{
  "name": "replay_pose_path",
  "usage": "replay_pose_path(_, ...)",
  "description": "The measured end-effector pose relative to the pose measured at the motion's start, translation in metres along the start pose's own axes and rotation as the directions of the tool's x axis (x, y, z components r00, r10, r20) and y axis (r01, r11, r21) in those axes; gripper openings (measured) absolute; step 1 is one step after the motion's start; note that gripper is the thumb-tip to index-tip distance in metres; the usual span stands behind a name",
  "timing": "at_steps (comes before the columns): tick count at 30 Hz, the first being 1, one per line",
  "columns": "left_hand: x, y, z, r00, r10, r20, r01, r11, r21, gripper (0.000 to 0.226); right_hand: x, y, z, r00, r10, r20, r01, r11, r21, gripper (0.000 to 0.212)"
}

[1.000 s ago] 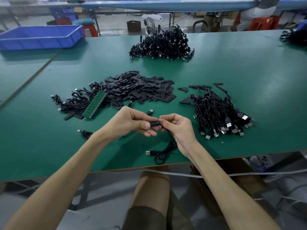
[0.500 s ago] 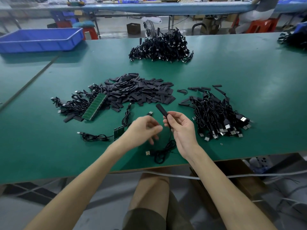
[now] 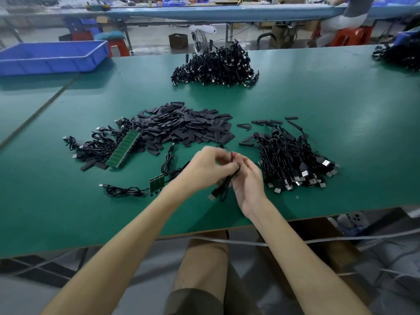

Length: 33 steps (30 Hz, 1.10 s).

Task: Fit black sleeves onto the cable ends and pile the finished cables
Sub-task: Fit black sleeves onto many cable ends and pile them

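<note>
Both hands hold one cable [image 3: 225, 185] over the near table [image 3: 68, 212].
The right hand [image 3: 247, 178] curls round it and the left hand [image 3: 209, 169] pinches its upper end; blur hides any sleeve. Its dangling tail could snag the loose cables [image 3: 123, 191] just left, and a half-seated sleeve might slip off when tossed to the pile at right [image 3: 293, 160]. The sleeve heap [image 3: 188, 128] lies beyond.

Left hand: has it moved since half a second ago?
Yes. It went right, away from the small green board, to the cable in the right hand.
</note>
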State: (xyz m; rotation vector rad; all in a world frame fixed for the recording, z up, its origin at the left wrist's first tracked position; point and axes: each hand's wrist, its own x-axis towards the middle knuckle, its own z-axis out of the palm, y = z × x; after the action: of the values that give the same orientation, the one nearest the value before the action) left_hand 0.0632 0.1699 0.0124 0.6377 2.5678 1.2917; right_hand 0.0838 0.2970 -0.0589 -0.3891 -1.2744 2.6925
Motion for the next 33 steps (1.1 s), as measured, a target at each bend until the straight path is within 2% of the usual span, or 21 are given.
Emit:
replay_pose_path(2, 0.011, 0.014, -0.006, 1.0, 0.003, -0.01, -0.005, 0.979, -0.205, 0.015, -0.002, 0.0, 0.004, 1.0, 0.003, 0.025, -0.002, 0.999, -0.048, 0.028)
replay_pose_path(6, 0.043, 0.052, 0.005, 0.997, 0.077, -0.025, -0.081, 0.941, -0.328, 0.018, -0.002, -0.002, 0.009, 0.999, -0.037, 0.03, 0.038, 0.997, -0.063, 0.018)
replay_pose_path(11, 0.088, 0.084, 0.046, 0.996, -0.017, 0.086, 0.06, 0.849, -0.525, 0.025, -0.004, 0.002, 0.002, 0.992, -0.044, 0.122, 0.066, 0.981, -0.18, 0.017)
replay_pose_path(14, 0.101, 0.079, 0.08, 0.988, -0.111, 0.107, 0.149, 0.859, -0.489, 0.022, -0.002, 0.004, 0.0, 0.995, -0.008, 0.095, 0.025, 0.983, -0.182, 0.012)
replay_pose_path(17, 0.109, 0.067, 0.102, 0.991, -0.124, -0.041, 0.098, 0.911, -0.401, 0.017, 0.003, 0.008, 0.0, 0.997, -0.015, 0.076, 0.031, 0.976, -0.215, 0.014)
replay_pose_path(19, 0.111, 0.065, 0.11, 0.988, -0.11, -0.108, 0.07, 0.945, -0.318, 0.023, 0.005, 0.009, 0.0, 0.997, -0.034, 0.076, 0.051, 0.969, -0.244, 0.014)
replay_pose_path(24, 0.111, 0.068, 0.118, 0.981, -0.106, -0.163, 0.065, 0.969, -0.239, 0.027, 0.007, 0.009, 0.0, 0.996, -0.04, 0.084, 0.062, 0.959, -0.277, 0.013)
replay_pose_path(26, 0.107, 0.069, 0.114, 0.984, -0.112, -0.135, 0.074, 0.962, -0.263, 0.027, 0.005, 0.009, 0.001, 0.996, -0.03, 0.08, 0.051, 0.96, -0.275, 0.013)
replay_pose_path(30, 0.094, 0.063, 0.089, 0.992, -0.127, -0.012, 0.104, 0.864, -0.492, 0.02, 0.0, 0.003, -0.001, 0.995, -0.011, 0.097, 0.034, 0.969, -0.245, 0.012)
replay_pose_path(33, 0.079, 0.049, 0.062, 0.99, -0.119, -0.07, 0.078, 0.897, -0.436, 0.022, 0.001, 0.0, 0.004, 0.999, -0.007, 0.043, 0.018, 0.959, -0.281, 0.012)
